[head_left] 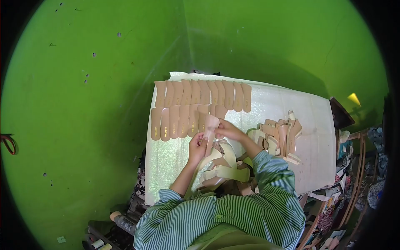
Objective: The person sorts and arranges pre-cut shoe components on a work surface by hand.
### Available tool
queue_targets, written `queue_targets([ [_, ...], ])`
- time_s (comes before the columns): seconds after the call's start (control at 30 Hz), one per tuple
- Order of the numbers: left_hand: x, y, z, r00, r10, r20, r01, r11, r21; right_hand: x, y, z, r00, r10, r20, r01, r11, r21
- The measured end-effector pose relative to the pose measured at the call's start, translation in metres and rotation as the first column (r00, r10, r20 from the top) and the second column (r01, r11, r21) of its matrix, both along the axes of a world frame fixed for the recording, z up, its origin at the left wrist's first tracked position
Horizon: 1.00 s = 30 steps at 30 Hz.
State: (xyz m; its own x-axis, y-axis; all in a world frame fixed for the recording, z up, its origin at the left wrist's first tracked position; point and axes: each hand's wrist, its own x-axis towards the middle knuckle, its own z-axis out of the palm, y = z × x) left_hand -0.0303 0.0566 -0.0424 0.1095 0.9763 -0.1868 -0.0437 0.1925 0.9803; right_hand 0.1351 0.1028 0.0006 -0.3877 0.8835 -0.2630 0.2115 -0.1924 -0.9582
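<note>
L & R hands both hold 1 tan insole (211, 125) at frame centre, over the table (300, 108). The left hand (196, 146) grips its lower end; the right hand (227, 130) pinches its side. Just upper left lie 2 rows: top row (204, 93) approx 10 pcs, bottom row (175, 121) approx 6. There are 2 loose heaps: right heap (280, 137) and near heap (221, 166) under the hands.

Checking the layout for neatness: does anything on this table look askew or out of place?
Nothing looks damaged. The insole rows lie tidy and overlapping; only the pile of beige pieces on the right is jumbled. The left hand and right hand hold one insole tilted at the lower row's end.
</note>
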Motion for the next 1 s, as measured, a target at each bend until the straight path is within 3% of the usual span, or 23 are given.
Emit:
queue_targets([
  [0.07,0.005,-0.001,0.000,0.999,0.044,0.018,-0.044,0.999,0.020,-0.002,-0.015,-0.005,0.989,-0.069,-0.130,0.059,0.995,-0.081],
  [0.1,0.006,-0.004,0.000,1.000,0.020,0.006,-0.020,0.999,0.031,0.002,-0.016,-0.009,0.989,-0.077,-0.129,0.067,0.995,-0.077],
  [0.17,0.009,-0.009,0.002,1.000,-0.013,-0.007,0.014,0.999,0.043,0.013,-0.017,-0.018,0.947,-0.267,-0.178,0.201,0.925,-0.321],
  [0.2,0.011,-0.012,0.004,0.998,-0.053,0.038,0.053,0.999,0.002,0.021,-0.015,-0.022,0.946,-0.289,-0.149,0.236,0.926,-0.296],
  [0.3,0.017,-0.018,0.009,0.981,-0.106,0.165,0.117,0.992,-0.055,0.060,0.009,-0.038,0.872,-0.475,-0.118,0.478,0.878,-0.002],
  [0.37,0.017,-0.020,0.003,0.976,-0.169,0.134,0.174,0.984,-0.028,0.101,0.036,-0.065,0.753,-0.631,-0.184,0.655,0.746,0.122],
  [0.4,0.016,-0.022,0.005,0.976,-0.178,0.129,0.186,0.981,-0.054,0.117,0.045,-0.066,0.695,-0.711,-0.112,0.718,0.677,0.159],
  [0.47,0.013,-0.024,0.003,0.975,-0.176,0.137,0.185,0.981,-0.056,0.150,0.062,-0.079,0.591,-0.786,0.182,0.724,0.616,0.309],
  [0.5,0.011,-0.025,0.002,0.974,-0.173,0.144,0.184,0.981,-0.062,0.161,0.068,-0.084,0.592,-0.786,0.178,0.724,0.616,0.312],
  [0.57,0.007,-0.025,-0.006,0.974,-0.160,0.160,0.169,0.985,-0.045,0.170,0.078,-0.085,0.439,-0.816,0.376,0.642,0.578,0.504],
  [0.7,-0.004,-0.031,-0.018,0.980,-0.138,0.143,0.148,0.987,-0.066,0.175,0.087,-0.080,0.395,-0.808,0.437,0.620,0.586,0.522],
  [0.77,-0.005,-0.034,-0.016,0.981,-0.116,0.154,0.125,0.991,-0.049,0.177,0.084,-0.086,0.394,-0.842,0.369,0.561,0.538,0.629],
  [0.8,-0.006,-0.035,-0.018,0.982,-0.129,0.136,0.138,0.989,-0.053,0.176,0.076,-0.088,0.390,-0.835,0.389,0.563,0.550,0.616],
  [0.87,-0.008,-0.037,-0.021,0.983,-0.146,0.113,0.154,0.986,-0.058,0.164,0.060,-0.060,0.573,-0.623,0.532,0.450,0.782,0.431],
  [0.9,-0.008,-0.040,-0.021,0.982,-0.148,0.118,0.157,0.985,-0.069,0.162,0.051,-0.053,0.569,-0.619,0.542,0.451,0.786,0.423],
  [0.93,-0.007,-0.041,-0.021,0.981,-0.158,0.110,0.168,0.983,-0.080,0.162,0.042,-0.047,0.745,-0.362,0.560,0.295,0.932,0.211],
  [0.97,-0.006,-0.042,-0.021,0.980,-0.171,0.102,0.179,0.980,-0.086,0.159,0.033,-0.041,0.859,-0.081,0.505,0.093,0.996,0.002],
  [1.0,-0.004,-0.044,-0.020,0.979,-0.176,0.104,0.185,0.979,-0.086,0.155,0.022,-0.037,0.857,-0.086,0.507,0.098,0.995,0.002],
])
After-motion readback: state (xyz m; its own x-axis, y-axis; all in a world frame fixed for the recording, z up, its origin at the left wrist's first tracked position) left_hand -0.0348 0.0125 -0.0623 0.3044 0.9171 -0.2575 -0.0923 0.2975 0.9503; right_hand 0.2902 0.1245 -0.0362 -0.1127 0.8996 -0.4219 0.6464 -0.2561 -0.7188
